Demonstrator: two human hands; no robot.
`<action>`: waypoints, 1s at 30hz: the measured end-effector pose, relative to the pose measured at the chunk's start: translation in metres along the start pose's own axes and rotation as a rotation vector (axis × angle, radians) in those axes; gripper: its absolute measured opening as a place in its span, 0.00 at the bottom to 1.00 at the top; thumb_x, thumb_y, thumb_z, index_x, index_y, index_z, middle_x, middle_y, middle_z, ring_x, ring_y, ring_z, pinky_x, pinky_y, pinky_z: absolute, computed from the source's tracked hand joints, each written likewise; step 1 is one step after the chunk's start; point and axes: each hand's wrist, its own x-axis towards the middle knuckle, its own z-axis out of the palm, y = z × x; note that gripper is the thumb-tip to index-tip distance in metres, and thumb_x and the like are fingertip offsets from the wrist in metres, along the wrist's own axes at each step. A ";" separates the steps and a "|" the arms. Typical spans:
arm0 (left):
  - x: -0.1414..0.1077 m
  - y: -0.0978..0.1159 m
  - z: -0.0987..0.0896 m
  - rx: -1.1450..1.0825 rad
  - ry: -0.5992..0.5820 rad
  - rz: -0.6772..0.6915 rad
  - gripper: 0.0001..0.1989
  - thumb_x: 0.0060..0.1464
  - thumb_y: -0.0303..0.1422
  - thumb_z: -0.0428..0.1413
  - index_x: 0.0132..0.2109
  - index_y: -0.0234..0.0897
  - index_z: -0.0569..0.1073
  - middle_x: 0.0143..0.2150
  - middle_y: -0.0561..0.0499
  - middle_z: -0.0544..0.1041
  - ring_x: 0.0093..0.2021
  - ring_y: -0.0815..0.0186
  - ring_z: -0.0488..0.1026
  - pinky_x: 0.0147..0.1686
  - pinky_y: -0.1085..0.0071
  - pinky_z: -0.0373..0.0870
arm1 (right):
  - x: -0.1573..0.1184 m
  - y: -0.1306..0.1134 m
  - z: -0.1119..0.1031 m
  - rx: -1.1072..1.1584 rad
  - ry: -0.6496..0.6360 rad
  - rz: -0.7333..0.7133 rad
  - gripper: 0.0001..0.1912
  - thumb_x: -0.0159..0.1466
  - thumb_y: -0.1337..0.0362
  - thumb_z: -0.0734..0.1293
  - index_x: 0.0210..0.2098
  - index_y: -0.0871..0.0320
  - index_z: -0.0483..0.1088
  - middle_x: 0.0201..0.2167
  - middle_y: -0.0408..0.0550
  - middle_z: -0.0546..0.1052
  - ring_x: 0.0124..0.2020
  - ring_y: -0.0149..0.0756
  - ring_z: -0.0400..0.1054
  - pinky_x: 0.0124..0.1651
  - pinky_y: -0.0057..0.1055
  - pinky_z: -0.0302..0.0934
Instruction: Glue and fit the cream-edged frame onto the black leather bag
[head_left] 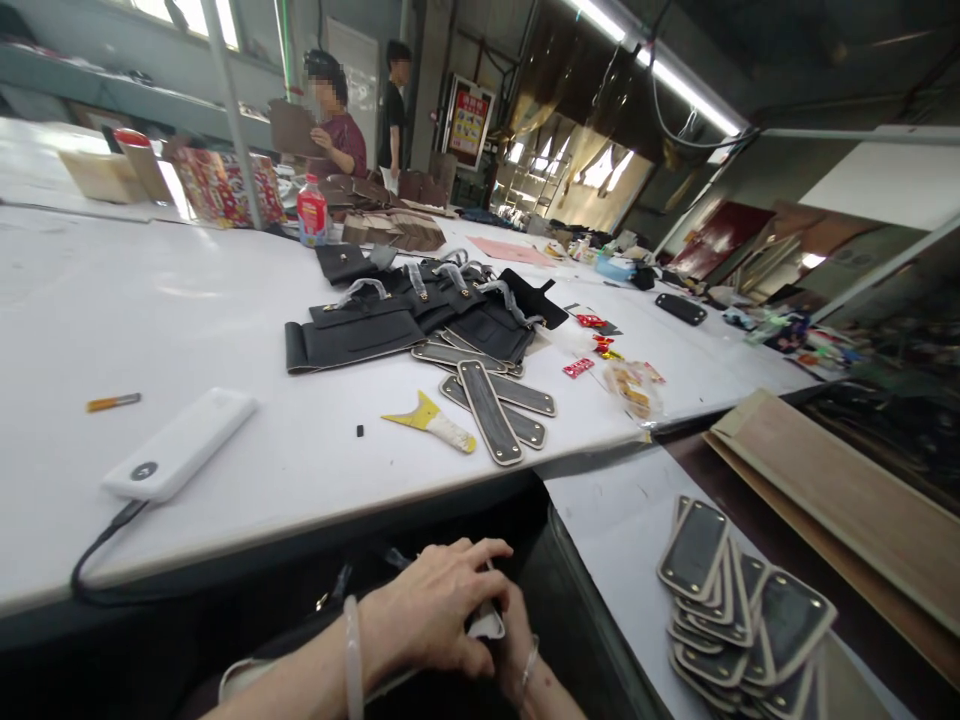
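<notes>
My left hand (431, 605), with a pale bangle at the wrist, is curled over a small white object (487, 624) above my lap. Coming in from the lower right, my right hand (516, 628) closes on the same white object from its other side. Its fingers are largely hidden behind the left hand. What the white object is, I cannot make out. Beneath my hands is dark material, with a small gold-coloured metal fitting (322, 602) near the left forearm.
Black bags (360, 335) with wrapped handles lie on the white table (270, 450), near dark strips (491, 412), a yellow scraper-like piece (431, 422) and a cabled white power bank (184, 445). Stacked dark panels (750, 600) sit at right. Two people (349, 135) are beyond.
</notes>
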 end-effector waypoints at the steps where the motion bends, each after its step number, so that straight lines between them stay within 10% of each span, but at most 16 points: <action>1: 0.000 0.000 0.001 -0.001 0.003 0.004 0.23 0.46 0.50 0.61 0.47 0.47 0.71 0.66 0.54 0.62 0.52 0.49 0.71 0.44 0.49 0.75 | 0.011 -0.012 -0.011 -0.064 0.035 -0.040 0.18 0.69 0.52 0.60 0.33 0.61 0.68 0.26 0.40 0.70 0.24 0.28 0.66 0.27 0.27 0.64; 5: 0.001 0.000 0.001 0.009 -0.003 -0.001 0.22 0.46 0.49 0.62 0.46 0.48 0.72 0.66 0.53 0.62 0.53 0.48 0.70 0.44 0.48 0.75 | 0.062 -0.085 -0.029 -0.359 0.067 -0.316 0.22 0.71 0.51 0.53 0.31 0.58 0.66 0.26 0.44 0.70 0.29 0.33 0.68 0.34 0.32 0.65; 9: 0.004 0.000 -0.001 0.008 -0.028 -0.029 0.25 0.41 0.44 0.67 0.46 0.47 0.71 0.66 0.51 0.61 0.54 0.48 0.69 0.44 0.49 0.74 | 0.111 -0.145 0.009 -0.727 -0.102 -0.544 0.12 0.64 0.57 0.67 0.42 0.59 0.70 0.46 0.50 0.73 0.52 0.42 0.65 0.57 0.44 0.58; 16: 0.007 0.005 -0.007 0.028 -0.073 -0.064 0.27 0.39 0.42 0.69 0.46 0.48 0.70 0.65 0.53 0.61 0.53 0.50 0.70 0.43 0.55 0.75 | 0.143 -0.151 0.072 -0.985 -0.193 -0.517 0.11 0.66 0.63 0.65 0.47 0.61 0.69 0.50 0.50 0.71 0.51 0.44 0.66 0.54 0.49 0.62; 24: 0.008 0.004 -0.009 0.008 -0.149 -0.084 0.26 0.42 0.46 0.66 0.48 0.48 0.70 0.67 0.52 0.57 0.55 0.51 0.68 0.48 0.59 0.71 | 0.058 -0.077 -0.026 -0.376 0.062 -0.134 0.13 0.69 0.57 0.57 0.38 0.60 0.66 0.28 0.43 0.71 0.30 0.34 0.69 0.37 0.35 0.66; 30: 0.011 -0.002 -0.010 -0.015 -0.196 -0.033 0.28 0.46 0.54 0.60 0.51 0.49 0.70 0.67 0.49 0.58 0.59 0.49 0.65 0.52 0.56 0.68 | -0.028 0.016 0.019 0.109 -0.052 0.262 0.27 0.70 0.47 0.46 0.33 0.59 0.65 0.19 0.43 0.67 0.22 0.36 0.68 0.24 0.32 0.64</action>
